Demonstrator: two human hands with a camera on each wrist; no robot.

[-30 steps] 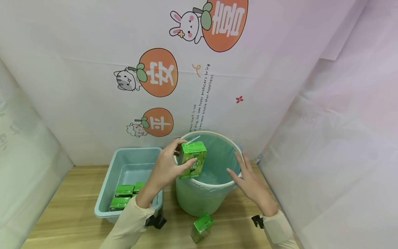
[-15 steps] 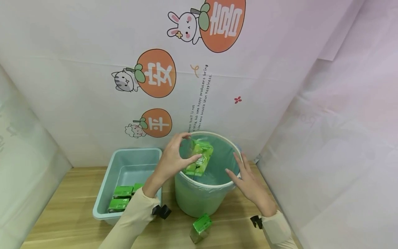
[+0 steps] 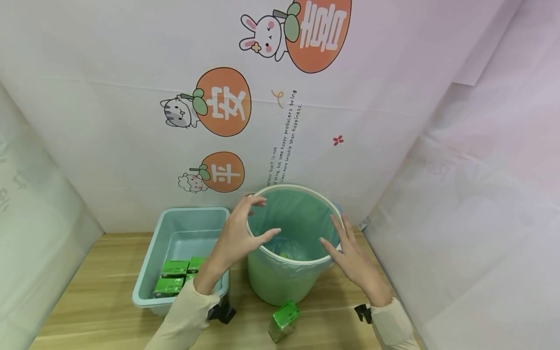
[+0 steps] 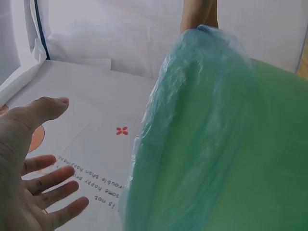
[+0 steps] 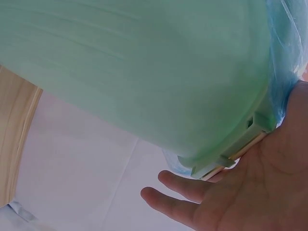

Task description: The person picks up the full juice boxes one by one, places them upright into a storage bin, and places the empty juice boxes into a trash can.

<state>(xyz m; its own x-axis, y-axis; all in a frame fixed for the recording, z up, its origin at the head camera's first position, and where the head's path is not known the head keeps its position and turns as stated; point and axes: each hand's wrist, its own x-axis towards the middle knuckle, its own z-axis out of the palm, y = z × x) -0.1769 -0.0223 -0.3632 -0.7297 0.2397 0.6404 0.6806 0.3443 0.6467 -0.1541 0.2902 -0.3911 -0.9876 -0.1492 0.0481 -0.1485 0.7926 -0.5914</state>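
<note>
My left hand [image 3: 238,231] hovers over the left rim of a green trash can [image 3: 280,279] lined with a thin plastic bag [image 4: 202,120]. Its thumb and fingers are spread apart and hold nothing. At the can's right rim rests my right hand [image 3: 356,260], fingers extended, thumb over the edge; in the right wrist view the palm lies close against the rim, with two fingers straight outside it. Deep in the can shows a small yellow-green patch, mostly hidden by the front rim. A green drink carton [image 3: 284,321] stands on the table in front of the can.
A light blue plastic tub [image 3: 146,262] left of the can contains several green drink cartons [image 3: 175,268], partly covered by the left forearm. Both stand on a wood-grain table [image 3: 87,291]. A printed white cloth [image 3: 131,121] hangs behind, with white sheets at both sides.
The drink carton that my left hand held over the can has left the hand and dropped inside. The left hand stays near the rim, fingers spread. The right hand has barely moved.
</note>
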